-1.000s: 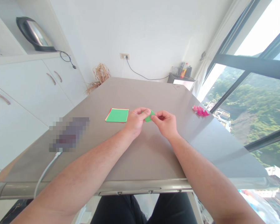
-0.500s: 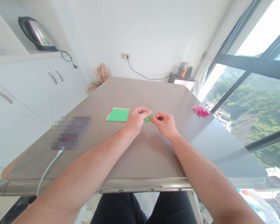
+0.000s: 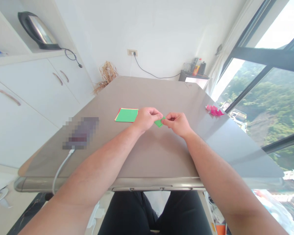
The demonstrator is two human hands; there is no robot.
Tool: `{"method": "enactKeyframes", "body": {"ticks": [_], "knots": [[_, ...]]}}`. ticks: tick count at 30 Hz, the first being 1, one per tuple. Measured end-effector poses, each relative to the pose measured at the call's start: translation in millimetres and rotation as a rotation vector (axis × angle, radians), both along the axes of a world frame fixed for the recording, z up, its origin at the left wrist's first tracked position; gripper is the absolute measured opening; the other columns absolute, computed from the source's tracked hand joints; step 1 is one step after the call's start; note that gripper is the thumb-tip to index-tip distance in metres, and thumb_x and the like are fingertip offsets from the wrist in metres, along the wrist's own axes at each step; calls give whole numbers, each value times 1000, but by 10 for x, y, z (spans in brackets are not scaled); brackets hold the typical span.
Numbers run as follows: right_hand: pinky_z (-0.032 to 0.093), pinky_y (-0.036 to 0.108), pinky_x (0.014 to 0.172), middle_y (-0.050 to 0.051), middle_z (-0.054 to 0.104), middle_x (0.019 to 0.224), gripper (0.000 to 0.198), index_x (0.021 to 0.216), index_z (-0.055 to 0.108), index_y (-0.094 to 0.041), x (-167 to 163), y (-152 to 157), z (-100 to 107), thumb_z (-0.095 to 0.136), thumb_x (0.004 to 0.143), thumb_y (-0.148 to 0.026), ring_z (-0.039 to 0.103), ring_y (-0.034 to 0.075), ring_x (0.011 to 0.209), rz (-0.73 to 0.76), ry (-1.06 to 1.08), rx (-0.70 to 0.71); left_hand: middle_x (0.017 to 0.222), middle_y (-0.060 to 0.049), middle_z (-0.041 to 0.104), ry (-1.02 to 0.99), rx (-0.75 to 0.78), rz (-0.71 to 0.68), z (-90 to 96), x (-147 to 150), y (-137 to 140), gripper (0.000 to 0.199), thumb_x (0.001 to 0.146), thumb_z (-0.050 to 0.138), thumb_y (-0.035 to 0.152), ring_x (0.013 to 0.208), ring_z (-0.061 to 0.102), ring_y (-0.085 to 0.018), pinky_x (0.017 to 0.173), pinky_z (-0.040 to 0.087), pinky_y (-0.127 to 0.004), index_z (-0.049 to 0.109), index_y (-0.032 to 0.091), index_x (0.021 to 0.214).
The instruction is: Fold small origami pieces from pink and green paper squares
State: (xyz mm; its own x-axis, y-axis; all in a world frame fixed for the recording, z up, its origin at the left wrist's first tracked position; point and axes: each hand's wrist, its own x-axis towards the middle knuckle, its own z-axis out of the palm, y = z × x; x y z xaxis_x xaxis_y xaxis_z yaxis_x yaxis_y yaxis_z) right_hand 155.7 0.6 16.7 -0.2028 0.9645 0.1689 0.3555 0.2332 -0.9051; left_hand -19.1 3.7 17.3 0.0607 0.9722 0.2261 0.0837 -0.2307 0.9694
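Note:
Between my two hands is a small folded piece of green paper [image 3: 159,122], just above or on the table. My left hand [image 3: 147,118] pinches its left side with thumb and fingers. At its right edge, my right hand [image 3: 177,123] grips the paper in a closed pinch. Fingers cover much of the piece, so its folds are partly hidden. Beside my left hand lies a stack of square coloured paper [image 3: 126,115], green on top with red and yellowish edges showing. Part of that stack is behind my left hand.
Pink folded paper pieces [image 3: 214,110] sit near the right edge of the grey-brown table [image 3: 156,94]. On the left is a blurred-out dark object [image 3: 82,132] with a white cable [image 3: 61,168]. Dried stalks [image 3: 107,75] stand beyond the far left corner; a window [image 3: 271,81] is at right.
The view has shifted slightly, so everything sits a little higher and further right. Both hands still hold the green paper, and more of it shows between them.

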Motion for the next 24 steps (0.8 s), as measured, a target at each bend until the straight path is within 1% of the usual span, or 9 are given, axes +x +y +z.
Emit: {"method": "enactKeyframes", "body": {"ticks": [4, 6, 8, 11, 14, 18, 21, 24], "knots": [[31, 26, 50, -3, 52, 53, 25, 61, 62, -19, 30, 29, -40, 75, 68, -40, 42, 10, 52, -21, 25, -10, 70, -3, 71, -45, -63, -29, -19, -9, 12, 18, 67, 79, 32, 66, 63, -15, 69, 51, -31, 72, 16, 72], [32, 27, 50, -3, 52, 53, 26, 62, 62, -19, 26, 47, -81, 75, 69, -40, 42, 10, 51, -19, 23, -7, 70, -3, 71, -8, -36, -4, -36, -23, 21, 15, 69, 78, 30, 67, 63, -15, 69, 50, -31, 72, 17, 72], [33, 27, 51, -2, 55, 56, 26, 64, 64, -18, 9, 63, -122, 74, 70, -41, 43, 10, 52, -11, 20, 24, 71, -3, 72, 67, 11, 25, -54, -32, 27, 12, 70, 76, 29, 67, 63, -15, 68, 49, -30, 72, 17, 72], [39, 28, 57, 1, 62, 66, 24, 72, 69, -18, -13, 77, -157, 73, 73, -41, 51, 12, 60, 2, 51, 112, 74, -4, 73, 148, 49, 37, -84, -29, 33, 13, 72, 75, 30, 69, 63, -16, 69, 49, -30, 73, 17, 72], [41, 28, 60, 1, 62, 65, 21, 70, 68, -18, -8, 84, -149, 69, 76, -38, 53, 13, 62, -29, 68, 144, 76, -4, 74, 182, 53, 35, -115, -21, 45, 16, 72, 77, 32, 71, 64, -16, 70, 49, -31, 75, 17, 76], [40, 28, 60, 0, 60, 64, 16, 69, 66, -18, 21, 88, -115, 68, 76, -32, 52, 13, 63, -38, 58, 148, 73, -4, 72, 146, 28, -19, -149, -19, 68, 18, 69, 80, 32, 67, 62, -15, 68, 50, -30, 74, 17, 77], [39, 27, 60, 0, 59, 63, 16, 68, 65, -17, 36, 91, -101, 68, 76, -31, 51, 12, 63, -31, 55, 149, 72, -4, 71, 115, 14, -23, -163, -16, 78, 18, 67, 81, 31, 67, 61, -14, 65, 49, -29, 73, 16, 76], [38, 27, 60, 0, 59, 64, 16, 67, 64, -17, 39, 91, -99, 68, 76, -30, 51, 13, 64, -14, 62, 141, 70, -3, 69, 73, 7, -26, -168, -11, 85, 16, 69, 79, 29, 66, 60, -13, 65, 50, -28, 71, 16, 74]]}}
